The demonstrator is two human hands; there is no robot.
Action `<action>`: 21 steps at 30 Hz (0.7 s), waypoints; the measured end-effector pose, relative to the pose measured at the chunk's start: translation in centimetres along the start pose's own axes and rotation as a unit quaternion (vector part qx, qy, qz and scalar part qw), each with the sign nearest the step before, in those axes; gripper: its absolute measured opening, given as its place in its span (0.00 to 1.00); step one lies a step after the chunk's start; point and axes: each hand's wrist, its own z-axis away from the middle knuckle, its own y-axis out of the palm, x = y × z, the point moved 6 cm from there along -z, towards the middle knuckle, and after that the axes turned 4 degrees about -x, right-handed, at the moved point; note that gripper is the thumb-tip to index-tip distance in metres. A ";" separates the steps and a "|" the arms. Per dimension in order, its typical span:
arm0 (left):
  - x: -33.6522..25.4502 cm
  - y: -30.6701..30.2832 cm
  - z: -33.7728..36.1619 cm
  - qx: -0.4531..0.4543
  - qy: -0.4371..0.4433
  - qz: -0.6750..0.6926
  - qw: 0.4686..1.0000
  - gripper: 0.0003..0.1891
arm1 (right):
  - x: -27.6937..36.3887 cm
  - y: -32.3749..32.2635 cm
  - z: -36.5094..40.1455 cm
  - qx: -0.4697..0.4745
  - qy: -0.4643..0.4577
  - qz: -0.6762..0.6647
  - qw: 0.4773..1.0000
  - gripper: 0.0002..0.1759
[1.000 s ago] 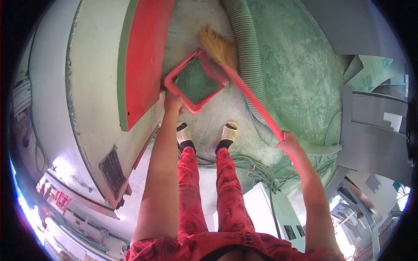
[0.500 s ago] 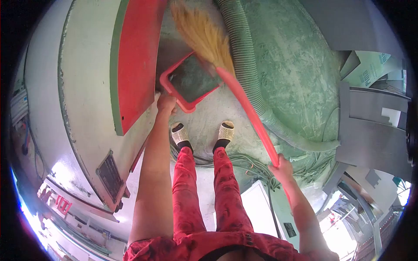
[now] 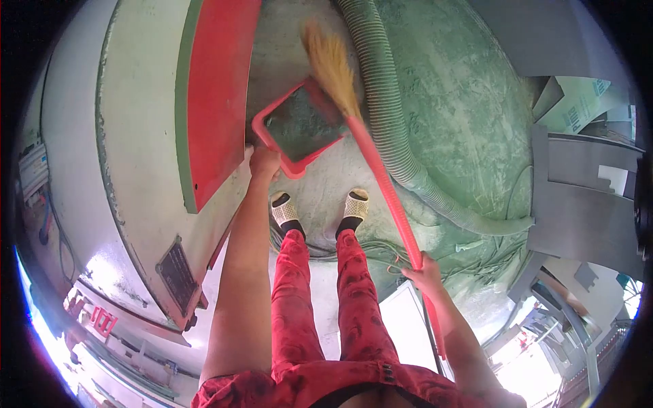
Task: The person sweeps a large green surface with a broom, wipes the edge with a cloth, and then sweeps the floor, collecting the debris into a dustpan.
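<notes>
My left hand (image 3: 264, 163) is closed at the near left corner of a red dustpan (image 3: 294, 167), whose dark inside holds greyish dust. My right hand (image 3: 424, 275) is wrapped round the long red handle of a broom (image 3: 381, 178). The straw bristles (image 3: 330, 64) fan out beyond the dustpan's far right edge, close to the ribbed hose. Part of the handle's lower end runs down past my right forearm.
A grey ribbed hose (image 3: 386, 102) curves along the right of the floor. On the left stands a large pale machine (image 3: 143, 136) with a red panel (image 3: 219, 102). Cables (image 3: 381, 250) lie behind my feet. Grey metal sheets (image 3: 578, 228) are at the right.
My right hand has moved left and slightly toward my body. The broom's bristles have swung right and nearer, narrowing beside the dustpan. The dustpan and my left hand have barely shifted.
</notes>
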 end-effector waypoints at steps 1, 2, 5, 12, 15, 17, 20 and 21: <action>0.0 -0.1 0.2 0.000 0.001 -0.001 1.000 0.11 | -0.3 -0.4 0.5 0.002 0.035 -0.047 0.998 0.25; -0.2 -0.4 0.4 -0.005 0.009 0.006 1.000 0.11 | -0.6 -0.6 0.8 0.003 0.069 -0.095 0.993 0.25; 0.1 -0.5 -0.3 -0.003 0.021 0.002 1.000 0.11 | -1.9 -0.1 -0.7 -0.027 0.075 -0.059 0.995 0.24; -0.9 -1.2 1.1 -0.022 0.025 -0.062 0.998 0.11 | -0.4 3.0 -1.3 0.164 0.120 -0.170 0.964 0.23; -0.5 -1.0 1.4 -0.041 0.041 -0.014 0.998 0.11 | 0.2 2.3 0.9 0.186 0.092 -0.193 0.959 0.24; -0.2 -1.0 1.9 -0.025 0.031 -0.004 0.999 0.11 | 0.9 0.7 2.6 0.167 0.075 -0.212 0.960 0.25; 1.4 -0.8 0.8 -0.003 0.007 0.020 1.000 0.11 | 0.1 -1.1 4.4 0.134 0.068 -0.188 0.971 0.27; 2.4 -0.5 0.0 0.005 -0.008 0.036 0.999 0.11 | 0.2 -1.6 4.4 0.135 0.068 -0.186 0.971 0.27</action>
